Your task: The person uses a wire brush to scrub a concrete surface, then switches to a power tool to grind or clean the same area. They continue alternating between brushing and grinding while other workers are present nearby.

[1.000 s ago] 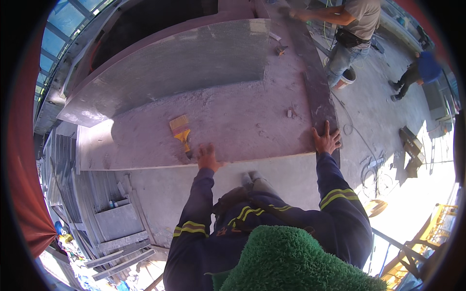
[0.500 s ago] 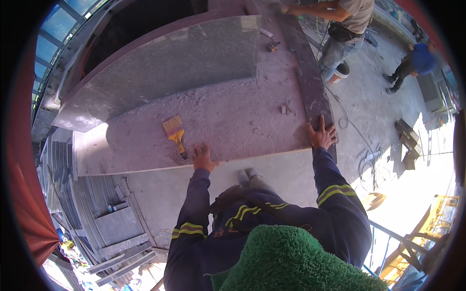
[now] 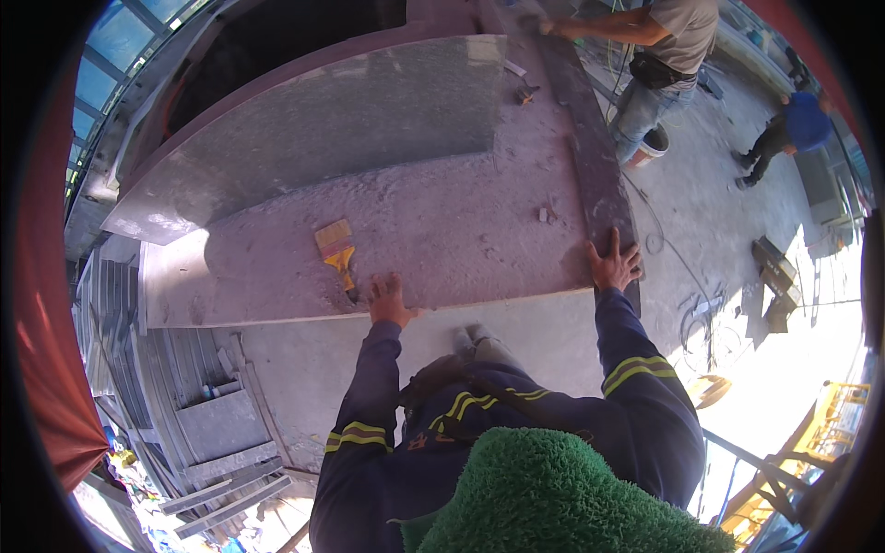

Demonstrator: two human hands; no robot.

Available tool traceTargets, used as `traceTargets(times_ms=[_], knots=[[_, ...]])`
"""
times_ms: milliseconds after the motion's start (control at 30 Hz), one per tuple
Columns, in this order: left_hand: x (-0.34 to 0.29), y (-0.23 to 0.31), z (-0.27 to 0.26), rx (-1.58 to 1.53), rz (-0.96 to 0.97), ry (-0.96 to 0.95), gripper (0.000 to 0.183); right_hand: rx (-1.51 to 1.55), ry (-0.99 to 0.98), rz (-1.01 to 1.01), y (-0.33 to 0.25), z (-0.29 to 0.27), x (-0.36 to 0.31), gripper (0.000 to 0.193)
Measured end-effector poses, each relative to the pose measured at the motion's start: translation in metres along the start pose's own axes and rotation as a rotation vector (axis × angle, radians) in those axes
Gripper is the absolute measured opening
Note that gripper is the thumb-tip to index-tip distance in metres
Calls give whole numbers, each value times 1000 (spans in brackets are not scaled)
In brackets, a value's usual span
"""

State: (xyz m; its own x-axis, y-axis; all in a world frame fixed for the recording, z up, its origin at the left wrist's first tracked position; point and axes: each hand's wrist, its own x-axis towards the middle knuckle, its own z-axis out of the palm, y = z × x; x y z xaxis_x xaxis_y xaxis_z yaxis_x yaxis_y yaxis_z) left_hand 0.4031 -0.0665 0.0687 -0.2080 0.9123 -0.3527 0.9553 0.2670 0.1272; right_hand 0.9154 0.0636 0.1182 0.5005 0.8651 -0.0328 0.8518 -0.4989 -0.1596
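Note:
My left hand (image 3: pixel 388 300) rests on the near edge of a wide, dusty worktop (image 3: pixel 433 221), its fingers spread and nothing in them. Just left of it lies a paintbrush (image 3: pixel 339 258) with broad pale bristles and a yellow handle. Farther right, my right hand (image 3: pixel 614 264) is laid with fingers apart on the dark strip (image 3: pixel 597 175) that runs along the worktop's right side. A large grey panel (image 3: pixel 341 120) lies across the far left part of the worktop. Small debris (image 3: pixel 547 215) sits near the dark strip.
Beyond the far right corner a co-worker (image 3: pixel 678 46) reaches toward the strip, with a bucket (image 3: pixel 653 146) by their legs. Another person (image 3: pixel 793 129) stands farther right. Cables (image 3: pixel 710 323) trail over the floor. Stacked metal lengths (image 3: pixel 226 498) lie at lower left.
Both hands keep their places on the worktop. The view has shifted slightly, and the co-worker's arm at the far corner has moved a little.

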Motion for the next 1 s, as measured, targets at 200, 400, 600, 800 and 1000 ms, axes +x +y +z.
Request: traceTargets(times_ms=[200, 400, 600, 800, 1000], knots=[[4, -4, 5, 9, 4, -25, 129, 29, -1, -1, 4, 3, 1, 94], [4, -2, 6, 15, -25, -29, 129, 46, 4, -13, 4, 2, 1, 94], [7, -4, 6, 45, 5, -36, 130, 34, 32, -10, 3, 2, 0, 93], [7, -5, 3, 36, 14, -50, 127, 46, 34, -10, 4, 0, 0, 90], [9, -9, 5, 67, 114, 11, 127, 35, 47, -22, 9, 1, 1, 88]])
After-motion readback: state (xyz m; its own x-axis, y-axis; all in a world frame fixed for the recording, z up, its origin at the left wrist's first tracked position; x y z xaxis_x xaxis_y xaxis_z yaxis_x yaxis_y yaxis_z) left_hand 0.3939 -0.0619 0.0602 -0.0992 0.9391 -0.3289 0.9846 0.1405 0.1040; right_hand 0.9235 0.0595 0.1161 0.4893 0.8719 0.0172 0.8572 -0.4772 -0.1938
